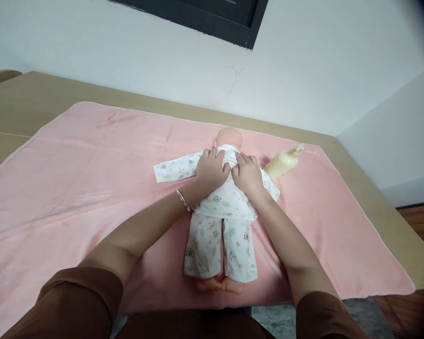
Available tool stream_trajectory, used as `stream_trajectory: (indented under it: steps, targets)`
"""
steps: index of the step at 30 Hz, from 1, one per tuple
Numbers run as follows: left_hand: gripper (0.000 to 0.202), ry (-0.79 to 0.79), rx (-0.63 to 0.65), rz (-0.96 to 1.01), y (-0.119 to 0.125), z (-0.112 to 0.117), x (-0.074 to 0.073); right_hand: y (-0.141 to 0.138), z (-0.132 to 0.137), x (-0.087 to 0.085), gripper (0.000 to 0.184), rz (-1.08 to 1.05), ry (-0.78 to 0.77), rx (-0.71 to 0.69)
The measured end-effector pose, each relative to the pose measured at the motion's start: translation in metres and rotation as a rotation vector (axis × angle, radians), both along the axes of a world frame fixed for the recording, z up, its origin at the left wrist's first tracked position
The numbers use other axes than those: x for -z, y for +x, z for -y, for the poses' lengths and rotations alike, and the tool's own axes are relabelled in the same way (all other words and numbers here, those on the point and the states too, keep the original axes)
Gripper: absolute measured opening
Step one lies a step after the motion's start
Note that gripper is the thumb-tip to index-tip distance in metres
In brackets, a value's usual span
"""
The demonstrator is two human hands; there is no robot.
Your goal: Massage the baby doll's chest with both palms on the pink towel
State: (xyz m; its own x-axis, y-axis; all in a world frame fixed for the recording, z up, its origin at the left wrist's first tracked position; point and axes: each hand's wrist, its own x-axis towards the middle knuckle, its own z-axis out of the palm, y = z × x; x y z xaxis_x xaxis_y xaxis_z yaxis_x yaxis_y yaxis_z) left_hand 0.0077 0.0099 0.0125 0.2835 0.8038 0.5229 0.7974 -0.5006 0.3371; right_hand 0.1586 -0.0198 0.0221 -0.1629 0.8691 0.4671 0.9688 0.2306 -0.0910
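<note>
A baby doll (228,137) lies on its back on a pink blanket (92,179), head towards the wall, dressed in a white patterned shirt and trousers (219,245). My left hand (212,170) and my right hand (246,173) rest side by side on the doll's chest. Their fingers are curled and pinch the shirt fabric near the collar. A thin bracelet (183,200) circles my left wrist. The doll's bare feet (221,285) stick out at the near edge.
A cream baby bottle (282,163) lies on its side on the blanket just right of the doll. The blanket covers a tan table (28,99) against a white wall. A dark window frame (212,19) hangs above. Wooden floor (420,226) shows at the right.
</note>
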Motion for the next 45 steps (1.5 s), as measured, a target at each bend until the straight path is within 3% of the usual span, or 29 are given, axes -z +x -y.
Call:
stream_trajectory:
  steps: [13, 25, 37, 45]
  targets:
    - [0.037, -0.022, 0.042, -0.002, -0.001, -0.003, -0.001, 0.004, -0.002, -0.006, 0.052, 0.0, -0.068, -0.05]
    - [0.041, -0.011, 0.113, 0.04, -0.001, -0.011, 0.007, 0.012, -0.011, 0.004, 0.055, -0.098, -0.075, -0.103]
    - [0.038, 0.001, 0.019, 0.007, 0.0, -0.002, 0.001, 0.002, -0.001, -0.005, 0.051, 0.009, -0.073, 0.019]
    - [0.037, -0.026, 0.016, -0.016, 0.001, -0.001, -0.001, 0.003, -0.002, -0.006, 0.051, 0.018, -0.098, 0.015]
